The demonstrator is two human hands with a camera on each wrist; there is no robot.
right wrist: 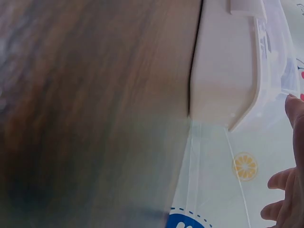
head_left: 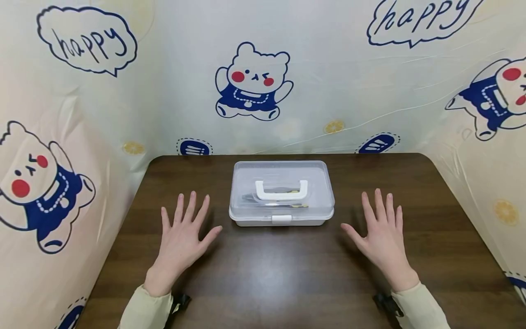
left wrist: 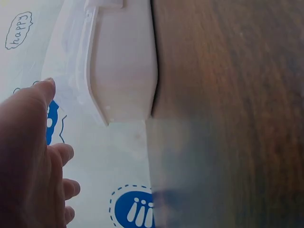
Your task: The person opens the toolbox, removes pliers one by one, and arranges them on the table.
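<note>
A clear plastic box [head_left: 246, 183] with a white handle and a white front latch stands at the back middle of the table, its lid closed; slender items show dimly through the lid. My left hand [head_left: 181, 242] is left of the box with fingers spread and straight, holding nothing. On the other side my right hand [head_left: 384, 242] is spread the same way, palm down, empty. Neither hand touches the box. The left wrist view shows the box's pale side [left wrist: 123, 66] beyond my left hand [left wrist: 33, 152]; the right wrist view shows it [right wrist: 223, 66] beside my right hand [right wrist: 292, 180].
The dark brown wooden table [head_left: 267, 274] extends in front of the box and between my forearms. A pale curtain [head_left: 320, 91] printed with bears and speech bubbles hangs behind the table and along both sides. Dark straps circle both wrists near the light sleeves [head_left: 148, 308].
</note>
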